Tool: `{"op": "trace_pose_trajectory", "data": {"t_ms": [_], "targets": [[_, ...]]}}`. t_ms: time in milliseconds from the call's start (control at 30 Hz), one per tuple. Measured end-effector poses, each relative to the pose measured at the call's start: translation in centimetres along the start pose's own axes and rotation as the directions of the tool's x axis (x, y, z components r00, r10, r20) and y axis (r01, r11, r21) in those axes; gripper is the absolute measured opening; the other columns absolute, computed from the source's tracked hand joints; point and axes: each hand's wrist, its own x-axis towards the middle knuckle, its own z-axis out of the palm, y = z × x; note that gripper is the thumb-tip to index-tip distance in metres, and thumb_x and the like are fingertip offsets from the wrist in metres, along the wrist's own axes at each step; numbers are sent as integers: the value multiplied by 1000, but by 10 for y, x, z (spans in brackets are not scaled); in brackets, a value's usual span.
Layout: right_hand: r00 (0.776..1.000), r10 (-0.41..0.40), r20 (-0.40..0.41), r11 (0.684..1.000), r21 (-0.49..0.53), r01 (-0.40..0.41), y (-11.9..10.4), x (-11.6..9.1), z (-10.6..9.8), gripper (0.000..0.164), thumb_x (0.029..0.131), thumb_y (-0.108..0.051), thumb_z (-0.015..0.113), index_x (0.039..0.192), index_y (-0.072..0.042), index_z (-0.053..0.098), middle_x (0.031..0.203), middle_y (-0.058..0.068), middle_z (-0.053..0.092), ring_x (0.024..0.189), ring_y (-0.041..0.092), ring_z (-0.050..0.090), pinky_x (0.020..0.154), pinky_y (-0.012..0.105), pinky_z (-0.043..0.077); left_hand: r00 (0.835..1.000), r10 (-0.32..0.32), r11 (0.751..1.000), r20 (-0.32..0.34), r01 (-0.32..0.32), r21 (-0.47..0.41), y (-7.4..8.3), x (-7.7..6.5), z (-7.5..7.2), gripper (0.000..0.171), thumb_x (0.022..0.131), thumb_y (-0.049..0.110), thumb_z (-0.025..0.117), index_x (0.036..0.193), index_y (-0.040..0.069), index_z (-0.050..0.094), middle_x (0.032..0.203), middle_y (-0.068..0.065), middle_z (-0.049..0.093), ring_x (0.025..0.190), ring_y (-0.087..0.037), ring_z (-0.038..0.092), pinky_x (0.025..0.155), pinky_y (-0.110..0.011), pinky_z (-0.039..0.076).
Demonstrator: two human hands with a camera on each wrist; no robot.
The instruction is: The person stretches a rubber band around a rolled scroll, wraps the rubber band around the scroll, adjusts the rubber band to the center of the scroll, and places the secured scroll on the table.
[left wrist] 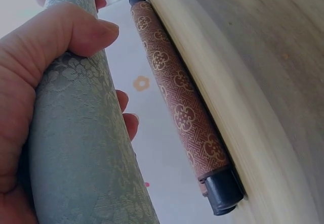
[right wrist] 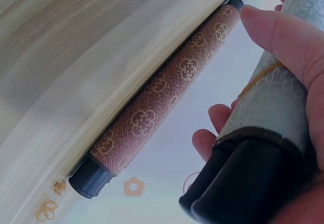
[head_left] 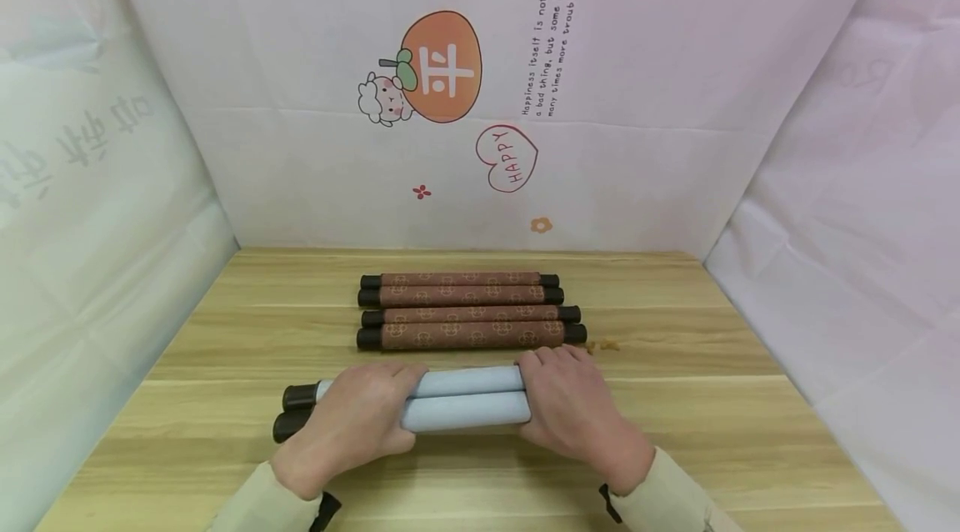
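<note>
A pale blue-grey scroll (head_left: 468, 411), rolled from both ends into two side-by-side rolls with black end knobs, is held up over the front of the table. My left hand (head_left: 360, 411) grips it toward its left end, thumb lying over the patterned cloth in the left wrist view. Toward the other end my right hand (head_left: 570, 403) grips it, with the black knobs (right wrist: 243, 183) sticking out past the palm in the right wrist view. A thin yellowish rubber band (right wrist: 260, 77) crosses the scroll beside the right thumb.
Two brown scrolls (head_left: 472, 336) with gold flower patterns and black knobs lie parallel behind the hands. By their right end lie small loose rubber bands (head_left: 603, 345). White printed cloth (head_left: 622, 165) hangs behind the wooden table (head_left: 675, 432) and on both sides.
</note>
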Motion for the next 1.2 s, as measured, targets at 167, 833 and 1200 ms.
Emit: {"op": "trace_pose_trajectory", "data": {"t_ms": [167,833,1200], "targets": [[1000,-18,-17,1000,10,18,-3,1,1,58,62,-47,91,100,-13,64,94,4,69,91,25,69,94,51,55,1000,11,1000,-8,-11,-7,2,1,0,55,59,28,84,110,13,70,88,7,68,75,-8,61,69,-34,56],[998,-57,8,998,17,57,-25,6,0,67,66,-65,88,111,-20,66,92,-2,70,82,15,66,77,40,57,997,60,998,-38,-61,-15,13,11,7,50,55,25,84,102,16,67,83,10,65,69,-6,55,59,-29,50],[997,-46,59,995,91,41,-19,5,-4,89,67,-75,82,132,-19,61,103,-2,68,89,15,65,87,42,57,1000,7,1000,19,-7,-10,14,9,3,55,59,28,85,109,14,69,90,7,69,76,-8,61,65,-31,54]]}}
